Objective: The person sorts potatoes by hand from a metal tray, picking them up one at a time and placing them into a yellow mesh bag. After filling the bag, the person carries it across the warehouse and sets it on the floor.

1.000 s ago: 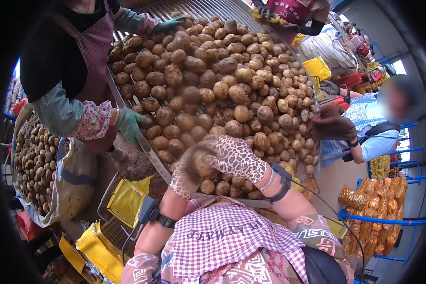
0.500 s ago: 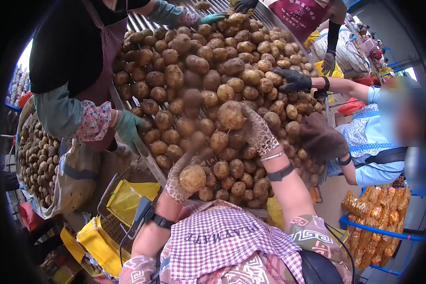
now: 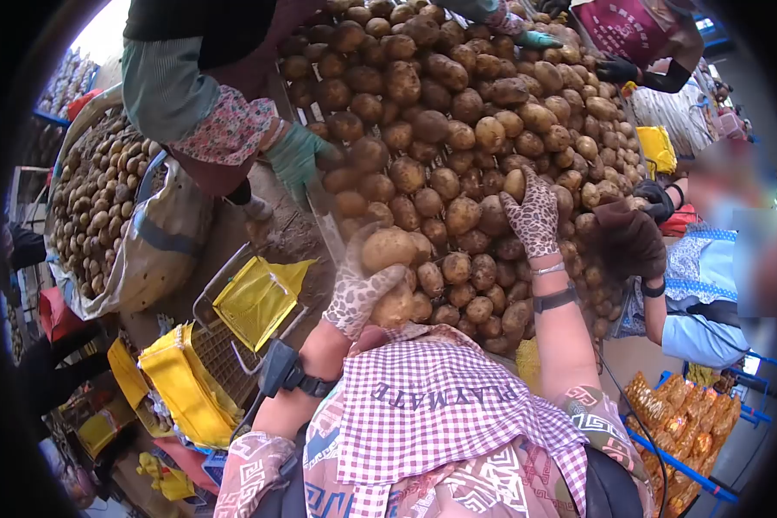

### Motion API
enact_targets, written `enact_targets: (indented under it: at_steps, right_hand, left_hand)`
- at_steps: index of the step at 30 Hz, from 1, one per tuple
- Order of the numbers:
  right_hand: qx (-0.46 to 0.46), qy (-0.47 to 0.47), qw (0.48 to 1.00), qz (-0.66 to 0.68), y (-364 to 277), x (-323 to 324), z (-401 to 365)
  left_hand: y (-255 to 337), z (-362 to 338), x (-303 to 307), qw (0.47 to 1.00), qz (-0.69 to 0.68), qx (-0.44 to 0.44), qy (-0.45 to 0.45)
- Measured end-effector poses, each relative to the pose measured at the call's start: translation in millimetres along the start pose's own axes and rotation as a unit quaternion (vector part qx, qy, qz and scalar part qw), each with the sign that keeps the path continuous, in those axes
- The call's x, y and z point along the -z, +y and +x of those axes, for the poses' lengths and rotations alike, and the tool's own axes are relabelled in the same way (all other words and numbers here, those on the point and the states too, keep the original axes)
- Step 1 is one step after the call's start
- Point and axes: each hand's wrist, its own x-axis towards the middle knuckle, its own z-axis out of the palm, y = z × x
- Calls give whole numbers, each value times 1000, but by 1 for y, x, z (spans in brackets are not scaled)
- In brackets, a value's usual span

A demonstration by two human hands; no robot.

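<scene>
Potatoes [image 3: 445, 181] cover the slatted sorting table in front of me. My left hand [image 3: 354, 289], in a leopard-print glove, curls round a large pale potato [image 3: 388, 248] near the table's close edge, fingers on its left side and thumb below. Another large potato [image 3: 392, 307] lies just under that thumb, against my checked apron. My right hand [image 3: 535, 220], in a matching glove, reaches farther out over the heap. Its thumb and fingers close round a smaller potato [image 3: 515, 184], partly hidden by the fingers.
A co-worker's green glove [image 3: 298, 160] rests at the table's left edge. Other gloved hands [image 3: 634, 233] work at the right and far sides. At left stand a sack of potatoes [image 3: 104, 203] and yellow mesh bags [image 3: 194, 380]. Filled net bags [image 3: 678, 423] sit lower right.
The view has shifted, moving the table up and right. My right hand no longer holds the large potato and is at a smaller one farther right. My left fingers now wrap a large potato.
</scene>
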Motion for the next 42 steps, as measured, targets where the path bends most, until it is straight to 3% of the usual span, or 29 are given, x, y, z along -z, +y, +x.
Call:
enact_targets:
  at_steps: [1, 3, 5, 6, 7, 9, 10, 11, 12, 14, 15, 17, 19, 20, 21, 22, 23, 25, 27, 28, 31, 32, 35, 36, 37, 38, 40, 41, 42]
  right_hand:
    - [3, -16, 999, -29, -3, 2, 6]
    - [-15, -59, 998, -20, -3, 7, 14]
    - [-55, -76, 968, 232, 1, 4, 13]
    - [-135, -129, 882, 432, -5, 5, 12]
    - [-212, -173, 747, 606, -14, 10, 6]
    - [-150, -225, 563, 781, -44, 12, -17]
    - [-196, -273, 467, 818, -58, 18, -26]
    - [-239, -322, 360, 842, -72, 23, -34]
    - [-237, -324, 358, 843, -85, 26, -40]
    - [-240, -398, 204, 862, -106, 26, -50]
    - [-237, -404, 200, 861, -109, 24, -56]
    - [-242, -413, 268, 836, -118, 17, -70]
    - [-197, -416, 439, 772, -143, 31, -83]
    - [-166, -428, 485, 744, -160, 36, -87]
    - [-137, -437, 514, 726, -176, 36, -89]
    - [-107, -465, 518, 710, -200, 49, -88]
    - [-78, -486, 531, 690, -214, 56, -89]
    - [-63, -472, 564, 675, -214, 21, -96]
    - [-59, -511, 533, 671, -227, -2, -98]
    - [-74, -535, 515, 666, -237, -5, -100]
    - [-81, -580, 525, 618, -259, -17, -111]
    - [-75, -589, 521, 613, -261, -21, -118]
    - [-103, -595, 503, 618, -258, -42, -138]
    - [-112, -605, 510, 601, -255, -48, -141]
    - [-123, -614, 518, 582, -252, -51, -142]
    - [-140, -606, 527, 579, -251, -45, -146]
    - [-98, -579, 569, 576, -249, -63, -151]
    - [-127, -581, 543, 592, -247, -50, -153]
    - [-156, -582, 517, 608, -254, -31, -155]
  left_hand:
    - [-6, 5, 4, 993, 83, -84, 4]
    - [-9, 9, 11, 979, 161, -118, 30]
    - [-7, 6, 15, 958, 241, -147, 50]
    - [-5, 4, 17, 976, 179, -112, 56]
    - [-3, 3, 15, 989, 114, -75, 56]
    - [6, -7, 17, 979, -190, 70, 21]
    - [-13, -9, 26, 938, -312, 153, 6]
    - [-18, -10, 26, 938, -311, 152, 2]
    - [-21, -13, 28, 892, -417, 162, -58]
    - [-24, -23, 26, 759, -605, 183, -157]
    - [-26, -29, 24, 762, -603, 176, -154]
    - [-26, -44, 22, 730, -647, 202, -85]
    - [-30, -54, 30, 754, -633, 171, -25]
    - [-25, -59, 34, 780, -609, 145, 26]
    - [-29, -66, 43, 780, -617, 98, 9]
    - [-38, -68, 60, 772, -624, 120, 24]
    - [-35, -68, 67, 738, -667, 103, 9]
    - [-31, -80, 86, 755, -655, -4, -37]
    - [-35, -93, 120, 807, -589, 15, -44]
    - [-24, -94, 118, 814, -566, -7, 128]
    - [-54, -91, 173, 822, -553, 18, 130]
    - [-55, -89, 186, 805, -562, 52, 183]
    - [-105, -77, 236, 810, -551, -25, 201]
    - [-140, -67, 260, 794, -599, -76, 76]
    - [-171, -49, 284, 793, -600, -75, 75]
    - [-199, -31, 302, 741, -668, -69, -10]
    - [-193, -39, 281, 730, -679, -26, 76]
    - [-143, -63, 259, 758, -607, 28, 235]
    - [-128, -71, 245, 785, -568, -55, 240]
